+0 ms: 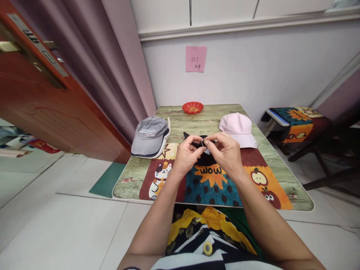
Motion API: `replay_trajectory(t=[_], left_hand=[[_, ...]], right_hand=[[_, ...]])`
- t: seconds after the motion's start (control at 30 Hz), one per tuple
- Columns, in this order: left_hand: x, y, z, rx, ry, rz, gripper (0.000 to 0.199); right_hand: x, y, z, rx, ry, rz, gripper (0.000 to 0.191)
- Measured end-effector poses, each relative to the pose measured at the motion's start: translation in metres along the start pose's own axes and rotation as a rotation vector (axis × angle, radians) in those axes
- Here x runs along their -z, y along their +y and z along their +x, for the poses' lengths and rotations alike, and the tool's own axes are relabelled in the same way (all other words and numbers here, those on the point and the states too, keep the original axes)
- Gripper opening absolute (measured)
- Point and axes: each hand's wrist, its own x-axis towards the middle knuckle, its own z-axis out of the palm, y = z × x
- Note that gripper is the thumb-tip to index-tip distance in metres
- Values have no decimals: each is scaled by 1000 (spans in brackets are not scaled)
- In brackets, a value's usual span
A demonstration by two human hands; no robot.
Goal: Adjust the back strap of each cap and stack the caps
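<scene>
Both hands meet over the middle of the table, fingertips pinched around the strap of a black cap (204,159). A small metal buckle (202,143) shows between them. My left hand (189,154) grips from the left, and my right hand (225,152) from the right. The black cap lies on a colourful mat (212,187), partly hidden by the fingers. To the left sits a stack of caps with a grey cap (150,135) on top. On the right rests a pink cap (237,127).
A red scalloped dish (192,107) stands at the back of the wood-patterned table (126,187). The wall (168,75) rises behind, with a pink note (196,59). A door (56,108) is at the left; a cloth-covered stool (299,122) and dark chair are at the right.
</scene>
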Motion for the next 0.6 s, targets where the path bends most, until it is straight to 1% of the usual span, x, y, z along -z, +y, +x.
replay_trajectory(t=[0.2,0.3,0.37,0.47,0.6], left_hand=[[-2,-1,0,-65,85,81,27],[-1,1,-1,-144,130,171,22],[-1,5,-2,-208,151,260,19],[-2,12,-4,-284,152,378,18],[-3,15,-5,-349,137,461,19]], right_hand=[[-1,4,1,-15,-9,2,18],[-2,6,1,-26,-20,40,20],[-3,7,0,-65,-22,86,20],[-3,6,0,-147,-11,139,20],[-2,5,1,-218,7,170,20]])
